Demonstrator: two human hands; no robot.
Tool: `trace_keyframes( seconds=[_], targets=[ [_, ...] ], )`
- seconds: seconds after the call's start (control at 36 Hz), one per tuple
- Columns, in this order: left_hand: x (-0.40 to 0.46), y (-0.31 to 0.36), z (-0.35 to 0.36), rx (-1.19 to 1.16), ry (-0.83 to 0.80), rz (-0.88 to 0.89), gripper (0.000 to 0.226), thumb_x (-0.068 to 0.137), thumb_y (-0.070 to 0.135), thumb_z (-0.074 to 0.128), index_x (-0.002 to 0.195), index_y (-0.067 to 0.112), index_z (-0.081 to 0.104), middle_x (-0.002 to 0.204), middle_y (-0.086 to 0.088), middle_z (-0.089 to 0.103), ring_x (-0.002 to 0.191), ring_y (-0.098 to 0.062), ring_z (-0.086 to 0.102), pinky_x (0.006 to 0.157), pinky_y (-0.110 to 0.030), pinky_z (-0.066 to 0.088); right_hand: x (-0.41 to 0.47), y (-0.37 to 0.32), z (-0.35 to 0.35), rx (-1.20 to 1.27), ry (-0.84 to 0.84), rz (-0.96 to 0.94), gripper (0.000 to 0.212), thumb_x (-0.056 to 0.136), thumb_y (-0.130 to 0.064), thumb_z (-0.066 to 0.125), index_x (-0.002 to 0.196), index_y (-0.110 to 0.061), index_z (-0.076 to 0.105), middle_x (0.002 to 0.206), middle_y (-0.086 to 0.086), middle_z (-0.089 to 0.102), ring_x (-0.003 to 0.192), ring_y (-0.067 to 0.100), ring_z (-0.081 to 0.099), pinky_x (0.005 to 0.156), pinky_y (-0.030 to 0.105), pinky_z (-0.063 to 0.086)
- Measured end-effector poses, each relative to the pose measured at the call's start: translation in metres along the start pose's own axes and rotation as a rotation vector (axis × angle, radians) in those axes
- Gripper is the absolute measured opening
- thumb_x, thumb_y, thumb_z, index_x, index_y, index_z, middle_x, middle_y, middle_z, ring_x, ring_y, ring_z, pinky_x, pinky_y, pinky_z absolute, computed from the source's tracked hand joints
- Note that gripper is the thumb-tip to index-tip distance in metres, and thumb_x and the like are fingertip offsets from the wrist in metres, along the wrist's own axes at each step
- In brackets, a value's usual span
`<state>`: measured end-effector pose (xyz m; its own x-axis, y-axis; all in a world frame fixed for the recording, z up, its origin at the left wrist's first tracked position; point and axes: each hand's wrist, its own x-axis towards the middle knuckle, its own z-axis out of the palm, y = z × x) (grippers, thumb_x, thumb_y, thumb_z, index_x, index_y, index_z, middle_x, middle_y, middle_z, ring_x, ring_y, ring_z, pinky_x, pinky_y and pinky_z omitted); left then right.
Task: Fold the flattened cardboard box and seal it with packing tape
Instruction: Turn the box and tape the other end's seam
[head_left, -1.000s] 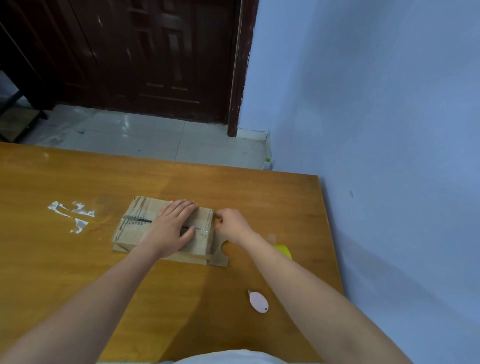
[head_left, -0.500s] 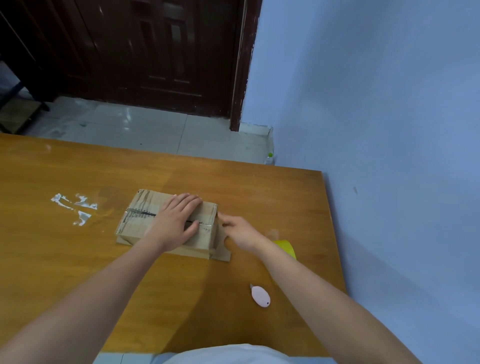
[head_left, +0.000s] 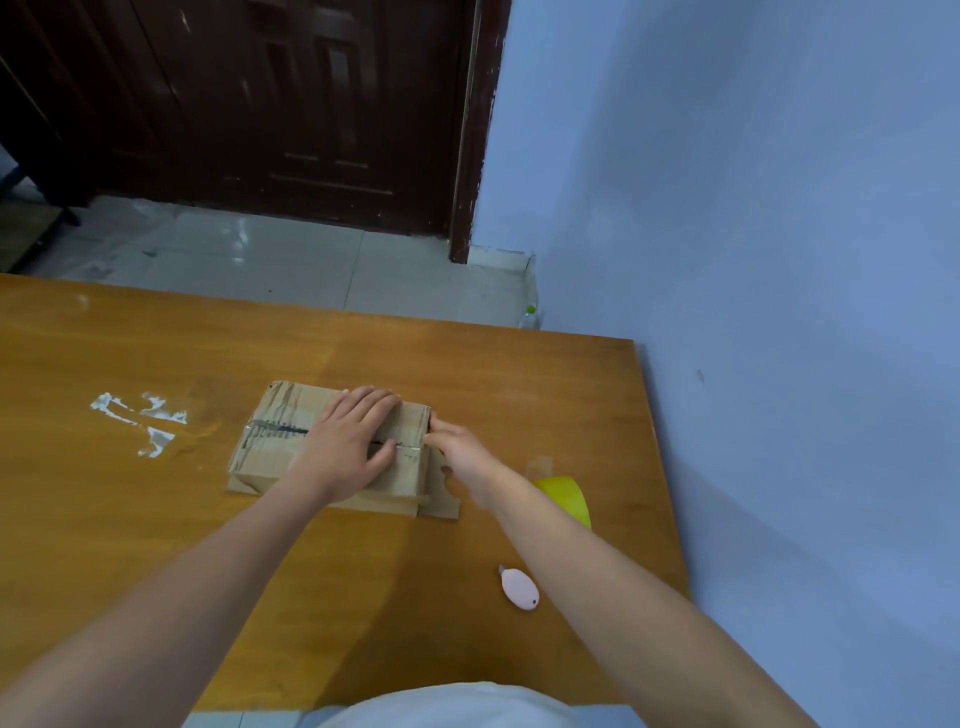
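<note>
A small brown cardboard box (head_left: 270, 447) stands folded on the wooden table (head_left: 156, 545), its top flaps closed along a dark centre seam. My left hand (head_left: 348, 441) lies flat on the top flaps, fingers spread, pressing them down. My right hand (head_left: 460, 449) touches the box's right end with its fingertips at the seam. A loose flap with a notch sticks out at the box's lower right. A yellow roll of packing tape (head_left: 566, 499) lies right of the box, partly hidden behind my right forearm.
A pink cutter (head_left: 519, 587) lies on the table near my right forearm. White tape scraps (head_left: 140, 421) stick to the table left of the box. A blue wall runs along the table's right edge; a dark door and tiled floor lie beyond.
My right hand slid down the box's right end, then came back up to the seam. My left hand stayed pressed on the top flaps.
</note>
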<state>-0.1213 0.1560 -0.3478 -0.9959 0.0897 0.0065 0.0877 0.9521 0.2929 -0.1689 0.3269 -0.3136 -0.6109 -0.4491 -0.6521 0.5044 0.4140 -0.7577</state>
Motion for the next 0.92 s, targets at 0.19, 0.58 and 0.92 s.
trace_keyframes(
  seconds=[0.19,0.58,0.92],
  targets=[
    [0.001,-0.002,0.001,0.007,-0.013,-0.005,0.070,0.084,0.054,0.018,0.141,0.019,0.037,0.146,0.002,0.039,0.139,-0.017,0.024,0.116,-0.033,0.006,-0.002,0.010,-0.004,-0.028,0.153,0.074,0.029,0.098,-0.021,0.045,0.118,-0.006,0.060,0.118,0.012,0.057,0.126,0.033,0.047,0.085,0.032,0.036],
    [0.000,-0.003,0.002,0.018,-0.030,-0.008,0.076,0.081,0.056,0.010,0.144,0.020,0.033,0.149,0.004,0.034,0.141,-0.015,0.019,0.116,-0.033,0.005,-0.019,0.005,0.018,-0.067,0.146,-0.034,0.043,0.097,-0.022,0.043,0.140,-0.016,0.043,0.138,-0.007,0.046,0.122,0.016,0.046,0.095,0.028,0.039],
    [0.000,-0.004,-0.001,0.019,-0.024,0.016,0.077,0.080,0.056,0.008,0.143,0.019,0.033,0.148,0.002,0.035,0.140,-0.017,0.021,0.117,-0.035,0.007,-0.048,0.034,0.018,-1.035,0.196,-0.184,0.044,0.089,-0.021,0.052,0.132,-0.014,0.050,0.134,0.011,0.051,0.124,0.030,0.045,0.102,0.043,0.039]
  ],
)
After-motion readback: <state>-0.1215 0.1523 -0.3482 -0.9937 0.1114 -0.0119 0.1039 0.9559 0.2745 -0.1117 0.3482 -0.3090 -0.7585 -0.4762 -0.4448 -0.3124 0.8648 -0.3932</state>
